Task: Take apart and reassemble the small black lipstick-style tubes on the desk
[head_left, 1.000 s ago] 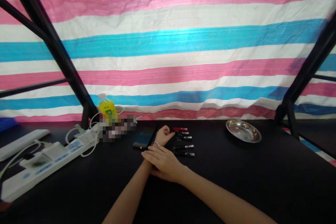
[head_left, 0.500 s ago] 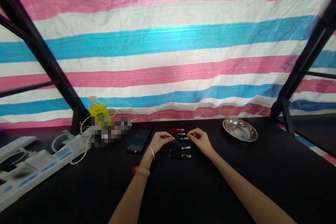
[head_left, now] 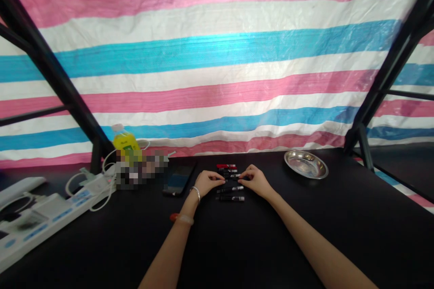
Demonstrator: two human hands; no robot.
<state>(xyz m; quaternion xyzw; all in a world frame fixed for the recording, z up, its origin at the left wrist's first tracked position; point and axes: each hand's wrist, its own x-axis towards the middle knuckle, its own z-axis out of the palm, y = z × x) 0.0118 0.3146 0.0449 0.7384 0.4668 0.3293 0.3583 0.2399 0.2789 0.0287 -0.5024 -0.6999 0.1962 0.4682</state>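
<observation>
Several markers lie crosswise in a column on the black table (head_left: 217, 244). At the far end is a red marker (head_left: 226, 166), with a black marker (head_left: 228, 170) just nearer. My left hand (head_left: 209, 182) has its fingers pinched at the left end of another black marker (head_left: 232, 175). At that marker's right end, my right hand (head_left: 253, 181) pinches with thumb and fingertips. Closer to me lie a black marker (head_left: 230, 189), slightly tilted, and the nearest black marker (head_left: 230, 198), both untouched.
An oval metal dish (head_left: 306, 164) sits at the back right. Left of my left hand lies a dark phone (head_left: 178, 179). Further left are a yellow bottle (head_left: 127, 143), a white power strip (head_left: 44, 226) and cables. Black frame posts stand before a striped sheet (head_left: 217, 63).
The view has shifted slightly. My right hand's fingertips have come a little nearer to me beside the middle black marker. My left hand has stayed at its left end.
</observation>
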